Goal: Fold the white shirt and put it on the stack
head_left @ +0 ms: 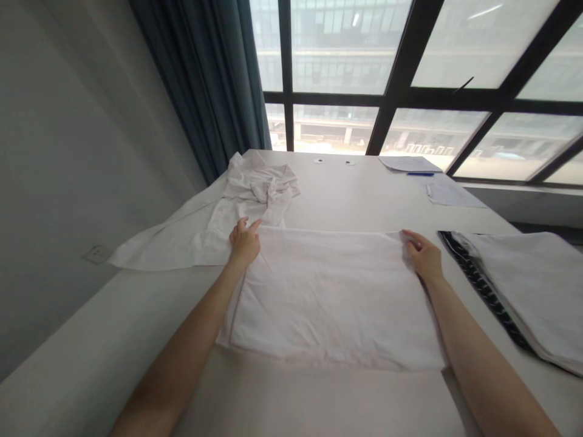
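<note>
A white cloth (337, 297), folded into a wide rectangle, spreads out in front of me with some soft wrinkles. My left hand (246, 244) grips its far left corner, the thumb pointing inward along the edge. At the far right corner my right hand (421, 255) pinches the fabric between thumb and fingers. The far edge runs nearly straight between both hands. Whether the cloth lies fully flat or is slightly raised I cannot tell. Just beyond my left hand is a crumpled white garment (259, 185), one part stretching out to the left.
The white table (337, 200) reaches toward the window. On the right lies a stack of white fabric (537, 285) with a black patterned edge. Papers (407, 164) and a blue pen (419, 174) lie at the back right. A dark blue curtain (214, 79) hangs at the left.
</note>
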A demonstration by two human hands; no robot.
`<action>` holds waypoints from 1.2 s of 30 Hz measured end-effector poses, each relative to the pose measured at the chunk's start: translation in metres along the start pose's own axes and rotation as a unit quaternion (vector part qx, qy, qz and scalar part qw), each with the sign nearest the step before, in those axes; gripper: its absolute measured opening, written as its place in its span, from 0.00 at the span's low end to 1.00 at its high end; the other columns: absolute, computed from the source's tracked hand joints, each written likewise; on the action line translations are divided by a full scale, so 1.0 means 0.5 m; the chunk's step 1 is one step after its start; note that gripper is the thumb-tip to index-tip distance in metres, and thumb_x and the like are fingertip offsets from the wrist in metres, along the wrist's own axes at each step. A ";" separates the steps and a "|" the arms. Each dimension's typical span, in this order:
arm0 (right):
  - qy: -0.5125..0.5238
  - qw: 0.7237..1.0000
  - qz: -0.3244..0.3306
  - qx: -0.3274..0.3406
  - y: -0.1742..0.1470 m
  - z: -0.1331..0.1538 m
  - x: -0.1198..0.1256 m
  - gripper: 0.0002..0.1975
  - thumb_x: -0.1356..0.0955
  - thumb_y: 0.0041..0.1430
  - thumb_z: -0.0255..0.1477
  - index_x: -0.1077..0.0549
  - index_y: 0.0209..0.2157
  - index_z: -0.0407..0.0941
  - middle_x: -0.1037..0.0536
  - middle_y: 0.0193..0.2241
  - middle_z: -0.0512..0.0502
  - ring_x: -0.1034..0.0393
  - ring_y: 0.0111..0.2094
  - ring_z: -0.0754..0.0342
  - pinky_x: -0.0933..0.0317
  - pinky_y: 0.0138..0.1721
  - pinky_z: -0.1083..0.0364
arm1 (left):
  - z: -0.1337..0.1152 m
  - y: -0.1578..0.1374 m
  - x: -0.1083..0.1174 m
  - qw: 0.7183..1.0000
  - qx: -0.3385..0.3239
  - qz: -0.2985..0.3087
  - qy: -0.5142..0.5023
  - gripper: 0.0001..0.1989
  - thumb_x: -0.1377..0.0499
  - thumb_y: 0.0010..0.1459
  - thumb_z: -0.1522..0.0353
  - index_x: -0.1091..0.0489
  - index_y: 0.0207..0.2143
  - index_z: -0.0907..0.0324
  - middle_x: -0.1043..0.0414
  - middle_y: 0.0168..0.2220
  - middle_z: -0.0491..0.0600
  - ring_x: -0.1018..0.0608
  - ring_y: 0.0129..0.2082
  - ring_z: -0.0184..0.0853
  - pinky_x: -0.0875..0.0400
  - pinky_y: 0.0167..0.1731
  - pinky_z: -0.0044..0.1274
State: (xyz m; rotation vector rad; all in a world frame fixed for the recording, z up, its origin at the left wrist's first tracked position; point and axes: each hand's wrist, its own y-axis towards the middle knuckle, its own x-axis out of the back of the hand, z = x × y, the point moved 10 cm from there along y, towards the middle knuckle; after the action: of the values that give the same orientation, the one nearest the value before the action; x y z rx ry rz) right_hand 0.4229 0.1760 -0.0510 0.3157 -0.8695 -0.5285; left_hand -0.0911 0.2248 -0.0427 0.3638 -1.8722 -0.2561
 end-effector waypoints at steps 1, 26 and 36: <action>-0.007 1.000 0.001 0.000 0.000 0.000 -0.001 0.22 0.37 0.51 0.31 0.23 0.47 0.42 0.20 0.42 0.40 0.26 0.39 0.46 0.34 0.44 0.48 | -0.029 -0.007 -0.006 0.999 -0.020 0.025 0.018 0.23 0.48 0.60 0.72 0.35 0.58 0.57 0.42 0.60 0.58 0.35 0.58 0.46 0.42 0.57 0.38; -0.114 0.968 0.214 -0.057 0.005 -0.042 0.000 0.21 0.33 0.47 0.45 0.24 0.36 0.43 0.22 0.23 0.43 0.28 0.25 0.47 0.40 0.27 0.53 | -0.376 -0.241 -0.120 0.913 -0.353 0.204 0.015 0.35 0.58 0.65 0.52 0.56 0.67 0.65 0.60 0.68 0.60 0.55 0.68 0.45 0.60 0.63 0.41; -0.062 0.934 0.346 -0.066 -0.124 -0.023 0.047 0.23 0.34 0.47 0.52 0.29 0.22 0.44 0.28 0.16 0.48 0.35 0.19 0.52 0.47 0.17 0.56 | -0.393 -0.257 -0.117 0.913 -0.349 0.209 0.023 0.36 0.57 0.65 0.53 0.55 0.66 0.68 0.61 0.68 0.61 0.56 0.68 0.46 0.60 0.63 0.42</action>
State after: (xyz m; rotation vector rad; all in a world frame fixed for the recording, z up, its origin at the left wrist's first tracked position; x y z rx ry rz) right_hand 0.4252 0.1120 -0.0719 -0.1569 -0.9936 0.0559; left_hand 0.1280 0.1278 -0.0760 -0.5121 -1.6350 -0.5873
